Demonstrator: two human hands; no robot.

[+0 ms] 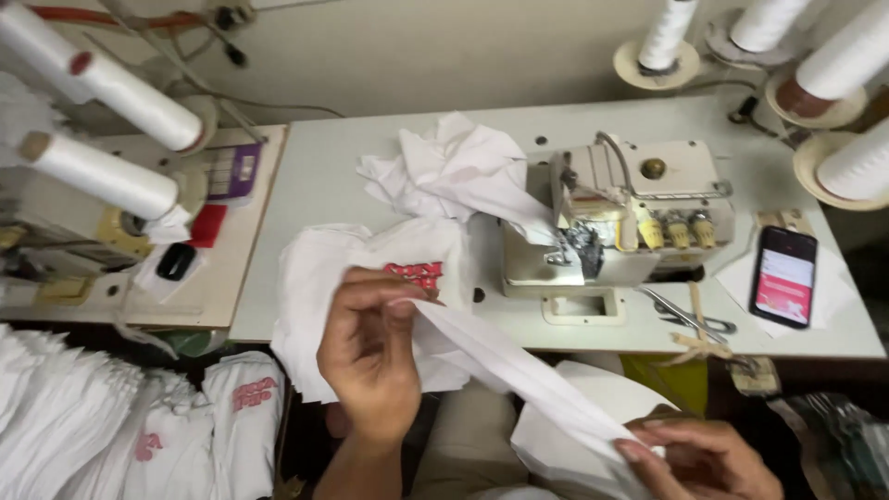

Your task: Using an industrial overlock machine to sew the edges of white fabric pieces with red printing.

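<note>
My left hand [370,352] pinches a folded strip of white fabric [519,366] near its upper end, over the table's front edge. My right hand [699,458], low at the right, grips the same strip at its other end, so the cloth stretches taut between them. Under my left hand lies a white garment with a red print [412,271]. More crumpled white cloth [454,171] is heaped beside the cream overlock sewing machine [630,213].
A phone with a lit screen [783,275] lies at the right on the white table [315,167], with scissors [690,318] near the machine. Large white thread cones [102,171] stand left and top right. A stack of white printed garments [139,426] sits bottom left.
</note>
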